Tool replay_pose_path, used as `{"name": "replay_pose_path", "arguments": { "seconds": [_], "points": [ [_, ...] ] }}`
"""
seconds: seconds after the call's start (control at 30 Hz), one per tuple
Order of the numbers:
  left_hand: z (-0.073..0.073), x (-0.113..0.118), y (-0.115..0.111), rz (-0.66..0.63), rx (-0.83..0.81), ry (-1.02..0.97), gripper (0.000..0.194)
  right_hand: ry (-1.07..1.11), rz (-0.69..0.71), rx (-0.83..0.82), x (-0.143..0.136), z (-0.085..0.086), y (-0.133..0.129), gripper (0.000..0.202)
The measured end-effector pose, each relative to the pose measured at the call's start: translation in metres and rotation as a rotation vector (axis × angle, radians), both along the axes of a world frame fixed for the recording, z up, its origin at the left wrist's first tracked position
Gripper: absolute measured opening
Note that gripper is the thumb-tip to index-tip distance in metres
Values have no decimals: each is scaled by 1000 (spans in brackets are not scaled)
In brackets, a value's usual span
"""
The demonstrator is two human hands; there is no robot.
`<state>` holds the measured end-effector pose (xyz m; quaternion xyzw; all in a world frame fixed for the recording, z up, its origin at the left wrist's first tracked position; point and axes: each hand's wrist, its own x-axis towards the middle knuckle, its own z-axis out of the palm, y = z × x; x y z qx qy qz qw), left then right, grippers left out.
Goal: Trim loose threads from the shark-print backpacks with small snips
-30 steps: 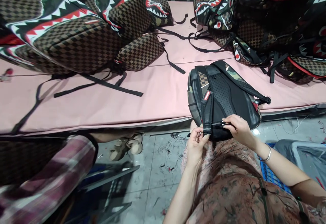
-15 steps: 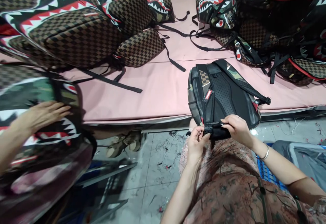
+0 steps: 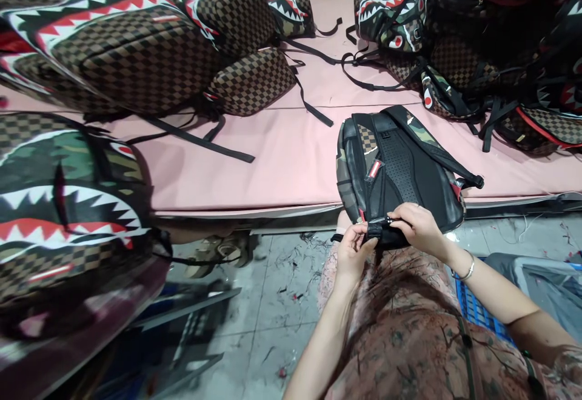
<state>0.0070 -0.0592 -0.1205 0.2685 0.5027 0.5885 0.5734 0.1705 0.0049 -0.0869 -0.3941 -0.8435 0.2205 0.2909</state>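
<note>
A black-backed backpack (image 3: 400, 170) with camouflage and checkered trim leans over the near table edge, its padded back and shoulder straps facing up. At its lower end, my left hand (image 3: 352, 254) pinches a black strap (image 3: 374, 230) between thumb and fingers. Close beside it, my right hand (image 3: 417, 227) is closed on a small slim black tool (image 3: 385, 220), its tip pointing left at the strap. The tool's exact kind is too small to make out.
Piles of checkered, shark-mouth backpacks (image 3: 150, 54) and more bags (image 3: 473, 66) lie on the pink-covered table (image 3: 273, 176). Another shark-face backpack (image 3: 77, 206) stands at the left. Blue crate (image 3: 484, 309) sits low at right; thread scraps litter the tiled floor (image 3: 259, 303).
My right hand has shifted slightly left, bringing the black tool nearer my left hand. Another person's hand has left the shark-face backpack at the left.
</note>
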Motion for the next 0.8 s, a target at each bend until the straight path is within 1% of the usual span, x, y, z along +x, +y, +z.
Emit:
{"name": "replay_pose_path", "arguments": {
  "seconds": [0.1, 0.13, 0.17, 0.23, 0.27, 0.3, 0.33, 0.37, 0.43, 0.47, 0.53, 0.6, 0.67, 0.73, 0.8],
  "points": [
    [1, -3, 1, 18, 0, -25, 26, 226, -152, -223, -5, -1, 4, 12],
    [0, -3, 1, 18, 5, -38, 26, 318, -191, -315, -9, -2, 7, 15],
    [-1, -4, 1, 12, 15, -48, 26, 396, -202, -418, -13, -4, 10, 19],
    [-2, -4, 2, 5, 49, -16, 26, 481, -137, -638, -26, -7, 16, 25],
    [-3, -4, 3, 18, 69, 36, 27, 498, -97, -729, -34, -8, 19, 26],
    [-2, -4, 3, 37, 85, 105, 29, 505, -74, -788, -42, -8, 22, 27],
    [-1, -4, 4, 59, 93, 186, 34, 511, -75, -798, -51, -5, 23, 27],
    [2, -4, 5, 79, 97, 269, 41, 518, -102, -760, -59, -1, 24, 25],
    [10, -3, 6, 120, 102, 429, 57, 493, -170, -589, -72, 13, 24, 20],
    [16, -2, 6, 151, 116, 505, 61, 449, -189, -488, -77, 22, 23, 17],
    [25, -2, 7, 257, 169, 646, 58, 330, -192, -319, -84, 40, 22, 16],
    [31, -3, 7, 368, 217, 726, 45, 206, -182, -240, -87, 53, 23, 17],
    [32, -7, 6, 407, 227, 720, 35, 118, -171, -243, -89, 57, 27, 17],
    [29, -12, 4, 369, 189, 649, 33, 77, -127, -281, -90, 53, 34, 18],
    [26, -18, 2, 307, 104, 498, 34, 104, -53, -329, -88, 45, 39, 17]
  ]
}}
